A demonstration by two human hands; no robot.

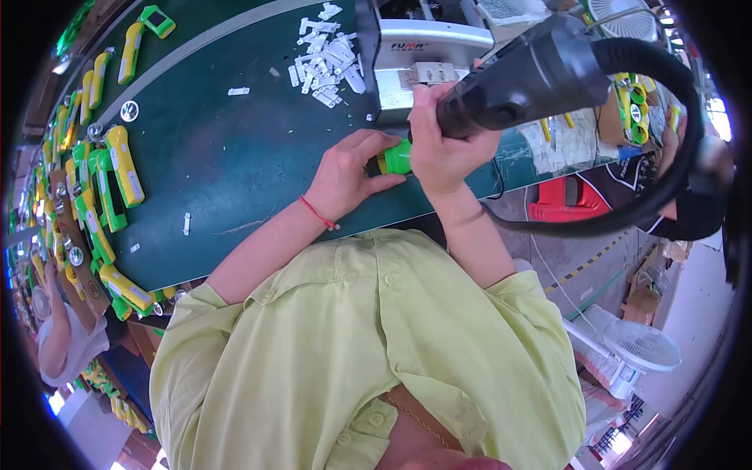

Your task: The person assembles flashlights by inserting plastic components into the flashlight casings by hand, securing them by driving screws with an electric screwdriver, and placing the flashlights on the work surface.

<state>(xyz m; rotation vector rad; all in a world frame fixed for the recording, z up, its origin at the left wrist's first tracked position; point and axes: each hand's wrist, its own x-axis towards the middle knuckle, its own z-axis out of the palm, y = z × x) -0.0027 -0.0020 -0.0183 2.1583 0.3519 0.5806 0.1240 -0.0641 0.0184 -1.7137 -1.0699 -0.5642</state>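
My left hand (345,174) rests on the green table, fingers and thumb curled around a short green-and-yellow plastic piece (398,159). My right hand (454,149) is wrapped around the lower end of a black cylindrical power tool (525,74), which has a thick black cable or hose looping off to the right. The tool is tilted and looms close to the camera. Its tip is hidden behind my right hand, so I cannot tell whether it touches the green-and-yellow piece.
A pile of white plastic parts (327,59) lies at the back, beside a metal machine (427,47). Yellow-and-green lamp-like units (124,164) line the left edge. A red stool (568,200) stands right. Another person's arm (55,329) shows left; a dark-clothed person (689,204) is right.
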